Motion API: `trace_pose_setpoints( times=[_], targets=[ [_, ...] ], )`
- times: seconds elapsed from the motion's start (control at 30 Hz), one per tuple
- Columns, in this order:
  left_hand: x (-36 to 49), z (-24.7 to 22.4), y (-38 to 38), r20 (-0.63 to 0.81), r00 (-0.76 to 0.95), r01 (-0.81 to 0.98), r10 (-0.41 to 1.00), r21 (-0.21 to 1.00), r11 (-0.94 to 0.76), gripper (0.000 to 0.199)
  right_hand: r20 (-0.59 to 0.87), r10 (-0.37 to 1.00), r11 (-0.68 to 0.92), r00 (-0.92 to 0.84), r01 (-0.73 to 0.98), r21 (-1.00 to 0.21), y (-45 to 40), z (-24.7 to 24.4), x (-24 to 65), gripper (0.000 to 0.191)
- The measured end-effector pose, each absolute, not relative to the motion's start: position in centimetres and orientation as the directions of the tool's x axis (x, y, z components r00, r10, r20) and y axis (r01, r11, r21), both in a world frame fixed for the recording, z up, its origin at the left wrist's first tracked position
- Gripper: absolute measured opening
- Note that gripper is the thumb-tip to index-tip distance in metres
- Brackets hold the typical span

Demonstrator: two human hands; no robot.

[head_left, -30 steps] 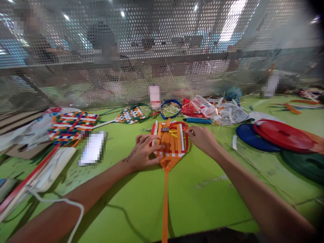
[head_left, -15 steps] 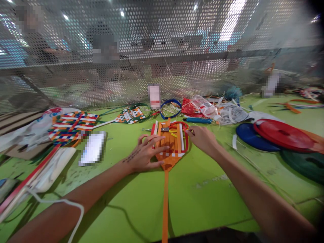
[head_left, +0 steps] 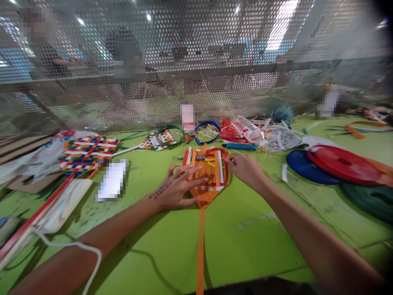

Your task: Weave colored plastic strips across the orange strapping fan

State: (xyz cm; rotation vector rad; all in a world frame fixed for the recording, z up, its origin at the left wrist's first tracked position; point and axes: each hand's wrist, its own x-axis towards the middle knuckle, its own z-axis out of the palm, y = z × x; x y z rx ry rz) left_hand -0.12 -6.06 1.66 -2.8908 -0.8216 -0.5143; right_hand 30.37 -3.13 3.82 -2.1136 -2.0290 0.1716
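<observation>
A half-woven orange fan (head_left: 202, 196) with red and white strips lies on the green table, its long orange strip (head_left: 201, 246) running toward me. Spread across its left side is my left hand (head_left: 175, 186), fingers apart and resting on the weave. My right hand (head_left: 245, 166) is at the fan's right edge, thumb and fingertips pinched on a red strip (head_left: 226, 174) that curves there; the exact grip is partly hidden. Across the upper part of the fan lie scissors (head_left: 200, 157) with red and yellow handles, their blades pointing left.
Left are a finished multicoloured fan (head_left: 89, 153) and a phone (head_left: 112, 180). Behind lie a smaller fan (head_left: 159, 139), a blue strip ring (head_left: 207, 132), a blue-handled tool (head_left: 241, 146) and a plastic bottle (head_left: 250, 130). Strip rolls (head_left: 344, 164) sit right. A perforated metal screen (head_left: 196, 53) stands at the back.
My left fingers have shifted very slightly to the right over the weave. My right hand and the scissors stay where they were.
</observation>
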Motion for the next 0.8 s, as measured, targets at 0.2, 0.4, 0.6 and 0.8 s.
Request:
trace_pose_setpoints(
  times=[0.2,0.4,0.6,0.8],
  targets=[
    [0.03,1.69,-6.37,0.346,0.797,0.538,0.496,-0.031,-0.843,0.063,0.054,0.997,-0.038,0.051,0.975,-0.217,-3.12,3.81,30.38,0.038],
    [-0.14,1.56,-6.21,0.361,0.791,0.537,0.494,-0.020,-0.844,0.062,0.048,0.997,-0.045,0.057,0.974,-0.222,-3.20,3.94,30.32,0.039],
    [-0.13,1.45,-6.17,0.370,0.775,0.542,0.512,0.026,-0.840,0.062,0.045,0.997,-0.049,0.060,0.975,-0.218,-3.26,4.05,30.26,0.039],
    [-0.07,1.68,-6.27,0.363,0.785,0.539,0.502,-0.002,-0.842,0.058,0.060,0.997,-0.029,0.044,0.974,-0.224,-3.26,3.91,30.30,0.038]
  ],
)
